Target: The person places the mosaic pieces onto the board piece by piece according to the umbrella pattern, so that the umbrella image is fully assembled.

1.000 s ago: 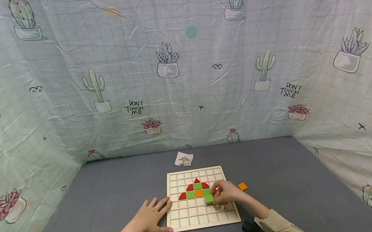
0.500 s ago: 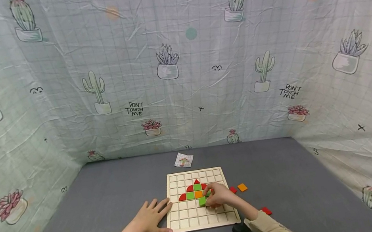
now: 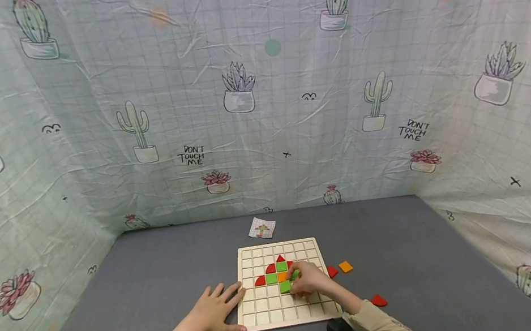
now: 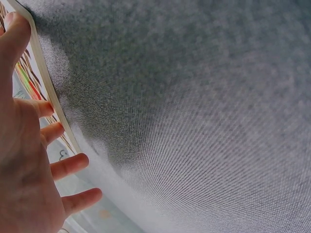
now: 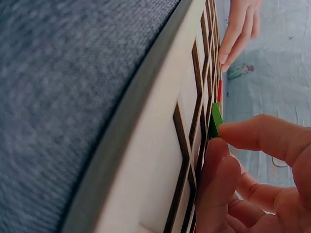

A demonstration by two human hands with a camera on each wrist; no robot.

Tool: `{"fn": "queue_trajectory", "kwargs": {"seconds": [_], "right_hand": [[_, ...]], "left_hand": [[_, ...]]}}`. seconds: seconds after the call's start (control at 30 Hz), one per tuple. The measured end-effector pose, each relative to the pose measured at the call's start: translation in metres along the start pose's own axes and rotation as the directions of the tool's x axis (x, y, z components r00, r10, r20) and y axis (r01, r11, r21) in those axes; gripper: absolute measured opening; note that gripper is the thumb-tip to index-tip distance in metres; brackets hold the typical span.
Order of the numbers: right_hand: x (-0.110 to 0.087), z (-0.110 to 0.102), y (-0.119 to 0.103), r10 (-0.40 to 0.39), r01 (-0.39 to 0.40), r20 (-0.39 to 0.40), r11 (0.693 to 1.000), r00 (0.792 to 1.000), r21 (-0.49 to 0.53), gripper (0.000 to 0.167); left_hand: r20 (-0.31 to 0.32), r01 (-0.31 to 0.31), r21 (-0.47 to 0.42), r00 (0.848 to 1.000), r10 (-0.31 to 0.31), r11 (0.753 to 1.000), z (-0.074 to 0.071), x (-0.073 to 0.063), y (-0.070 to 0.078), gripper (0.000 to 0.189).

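A pale wooden grid board (image 3: 262, 318) lies on the table. Red, green and orange tiles form a peaked pattern on it, with a red triangle (image 3: 280, 259) at the top and an orange square (image 3: 283, 277) lower in the middle. My right hand (image 3: 309, 278) pinches a green square tile (image 3: 285, 287) by its right side, just below the orange one. The right wrist view shows this green tile (image 5: 215, 119) tilted between thumb and finger at the grid. With fingers spread, my left hand (image 3: 217, 312) rests at the board's left edge. My right hand hides part of the pattern's right side.
Right of the board lie an orange square tile (image 3: 345, 267), a red tile (image 3: 332, 271) and a red curved tile (image 3: 379, 300). A small printed picture card (image 3: 261, 228) lies behind the board. Cactus-print cloth (image 3: 260, 132) surrounds the grey table (image 3: 173, 271).
My right hand has moved left with the green tile, from the column right of the orange square to directly below it. Red tiles at the right have come into view. My left hand stays put.
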State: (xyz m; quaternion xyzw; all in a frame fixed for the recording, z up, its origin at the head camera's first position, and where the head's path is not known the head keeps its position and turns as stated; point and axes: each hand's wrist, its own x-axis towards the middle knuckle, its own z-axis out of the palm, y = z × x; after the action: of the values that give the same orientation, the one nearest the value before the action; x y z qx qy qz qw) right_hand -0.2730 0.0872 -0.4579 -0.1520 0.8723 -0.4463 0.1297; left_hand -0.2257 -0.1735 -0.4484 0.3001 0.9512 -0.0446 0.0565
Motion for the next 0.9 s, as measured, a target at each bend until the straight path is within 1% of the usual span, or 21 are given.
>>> {"fn": "queue_trajectory", "kwargs": {"seconds": [0.17, 0.5, 0.7, 0.9], "right_hand": [[0.0012, 0.0013, 0.0002, -0.009, 0.009, 0.001, 1.000, 1.000, -0.015, 0.021], [0.0033, 0.0007, 0.0016, -0.016, 0.016, 0.001, 0.999, 1.000, -0.036, 0.022], [0.0036, 0.0006, 0.0026, -0.016, 0.016, 0.003, 1.000, 1.000, -0.020, 0.022], [0.0026, -0.0011, 0.0028, -0.030, 0.030, 0.007, 0.999, 1.000, -0.015, 0.022]], "left_hand": [[0.002, -0.004, -0.012, 1.000, 0.004, 1.000, -0.0013, -0.0003, 0.0003, 0.082], [-0.001, -0.004, -0.001, 1.000, 0.004, 1.000, 0.0021, 0.0019, -0.0018, 0.083], [0.010, 0.006, -0.004, 1.000, -0.006, 1.000, 0.0017, 0.0008, -0.0004, 0.083], [0.003, 0.001, -0.001, 1.000, -0.001, 1.000, 0.0019, 0.0015, -0.0006, 0.083]]}}
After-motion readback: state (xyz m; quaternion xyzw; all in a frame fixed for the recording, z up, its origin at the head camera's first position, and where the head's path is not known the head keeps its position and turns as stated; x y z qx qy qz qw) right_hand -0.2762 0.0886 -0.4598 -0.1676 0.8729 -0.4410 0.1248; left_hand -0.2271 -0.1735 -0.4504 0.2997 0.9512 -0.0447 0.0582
